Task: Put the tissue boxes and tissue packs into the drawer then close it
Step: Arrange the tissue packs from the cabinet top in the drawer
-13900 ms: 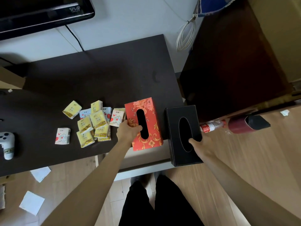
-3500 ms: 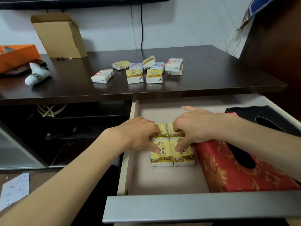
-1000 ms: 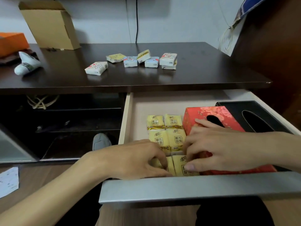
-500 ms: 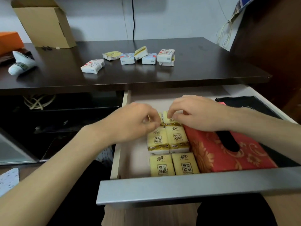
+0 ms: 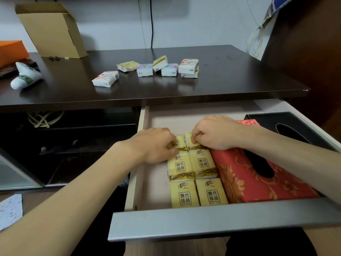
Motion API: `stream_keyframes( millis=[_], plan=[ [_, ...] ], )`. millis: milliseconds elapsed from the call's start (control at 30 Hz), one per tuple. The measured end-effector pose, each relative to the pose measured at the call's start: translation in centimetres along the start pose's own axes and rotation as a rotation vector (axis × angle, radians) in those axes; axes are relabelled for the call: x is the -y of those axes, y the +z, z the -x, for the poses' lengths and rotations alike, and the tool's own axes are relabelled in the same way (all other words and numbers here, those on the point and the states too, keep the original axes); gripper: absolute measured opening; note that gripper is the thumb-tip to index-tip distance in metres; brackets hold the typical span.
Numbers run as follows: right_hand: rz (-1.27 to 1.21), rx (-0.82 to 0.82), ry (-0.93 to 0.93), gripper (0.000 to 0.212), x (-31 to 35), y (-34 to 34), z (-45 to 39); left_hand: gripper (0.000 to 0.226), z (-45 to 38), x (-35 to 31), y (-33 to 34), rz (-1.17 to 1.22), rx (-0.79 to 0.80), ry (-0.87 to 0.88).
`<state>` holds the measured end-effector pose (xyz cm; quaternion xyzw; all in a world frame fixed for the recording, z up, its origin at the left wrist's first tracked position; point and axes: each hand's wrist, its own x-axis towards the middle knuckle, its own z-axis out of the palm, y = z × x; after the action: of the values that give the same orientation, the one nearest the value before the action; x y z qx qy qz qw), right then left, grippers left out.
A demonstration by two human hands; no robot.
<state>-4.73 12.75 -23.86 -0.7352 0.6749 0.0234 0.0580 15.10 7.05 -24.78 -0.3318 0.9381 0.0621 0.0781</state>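
The drawer [image 5: 212, 221] stands pulled out below the dark table [image 5: 230, 78]. Inside it lie yellow tissue packs [image 5: 198, 179] in two columns, a red tissue box [image 5: 245, 174] to their right and a black tissue box [image 5: 287, 121] at the far right. My left hand [image 5: 153, 145] rests with its fingertips on the rear left yellow pack. My right hand [image 5: 215, 133] pinches the rear right yellow pack. On the table lie several more packs [image 5: 164, 68], white, blue and yellow, and one white pack [image 5: 105, 78] apart to the left.
A cardboard box [image 5: 53, 32] and an orange box [image 5: 11, 52] stand at the table's back left, with a white tube-like object [image 5: 25, 76] nearby. A dark cabinet [image 5: 310, 43] rises on the right. Open shelves [image 5: 73, 137] lie left of the drawer.
Both hands stayed at the rear pair of yellow packs and settled lower onto them. The view has shifted slightly.
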Motion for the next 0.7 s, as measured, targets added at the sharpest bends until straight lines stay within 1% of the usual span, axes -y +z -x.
stream_keyframes(
  millis=[133,267,367,467,567,633,700],
  plan=[
    [-0.009,-0.024,-0.013,0.034,0.0,0.0,-0.1,0.037,0.0,0.2,0.0,-0.004,-0.042,0.009],
    [-0.027,-0.048,-0.011,0.027,0.1,0.0,-0.2,0.038,-0.1,0.3,0.1,-0.010,-0.075,0.016],
    [-0.132,-0.135,-0.008,0.023,0.0,-0.1,-0.1,0.035,-0.1,0.4,0.0,0.007,-0.124,0.020],
    [-0.297,-0.344,0.000,0.022,-0.5,-0.9,-0.2,0.030,0.1,1.0,-1.1,0.051,-0.273,-0.004],
    [-0.397,-0.539,-0.037,0.024,-1.3,-2.1,-1.4,0.024,0.1,1.9,-2.3,0.190,-0.471,-0.052],
    [-0.467,-0.599,-0.028,0.026,-2.1,-3.2,-2.9,0.022,-0.4,2.7,-3.1,0.347,-0.607,-0.079],
    [-0.451,-0.635,-0.006,0.029,-2.6,-4.5,-4.9,0.024,-1.7,3.9,-4.4,0.478,-0.733,-0.105]
  ],
)
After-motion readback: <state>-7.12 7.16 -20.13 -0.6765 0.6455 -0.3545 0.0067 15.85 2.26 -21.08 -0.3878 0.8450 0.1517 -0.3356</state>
